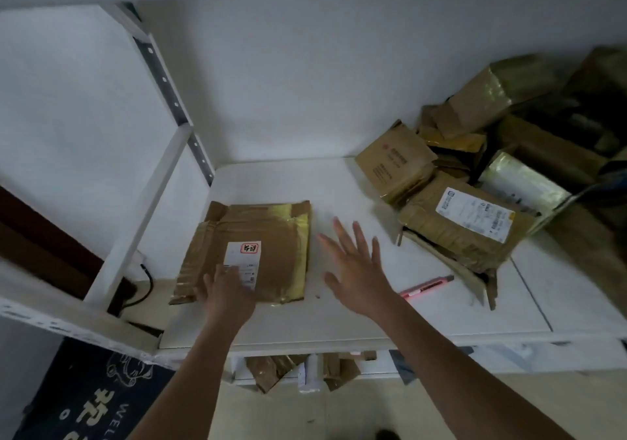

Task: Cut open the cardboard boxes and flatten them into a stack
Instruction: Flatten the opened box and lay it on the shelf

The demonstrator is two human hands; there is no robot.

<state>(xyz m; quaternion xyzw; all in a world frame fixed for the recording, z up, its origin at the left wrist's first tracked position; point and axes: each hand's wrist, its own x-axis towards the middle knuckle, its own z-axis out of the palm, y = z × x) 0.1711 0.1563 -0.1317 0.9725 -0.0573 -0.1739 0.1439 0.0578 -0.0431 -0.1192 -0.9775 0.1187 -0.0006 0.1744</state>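
A flattened brown cardboard box (251, 253) with a white label and shiny tape lies at the left of the white table (339, 317). My left hand (227, 295) presses flat on its near edge, over the label. My right hand (353, 266) hovers above the table just right of the flat box, fingers spread and holding nothing. A pink utility knife (425, 287) lies on the table to the right of that hand. A taped box with a shipping label (464, 227) sits beyond the knife, its flaps partly open.
A heap of several more taped cardboard boxes (509, 134) fills the table's back right. A white metal shelf frame (149, 195) stands close on the left. Cardboard pieces (271, 368) lie on a lower shelf under the table. A dark mat (88, 395) covers the floor at lower left.
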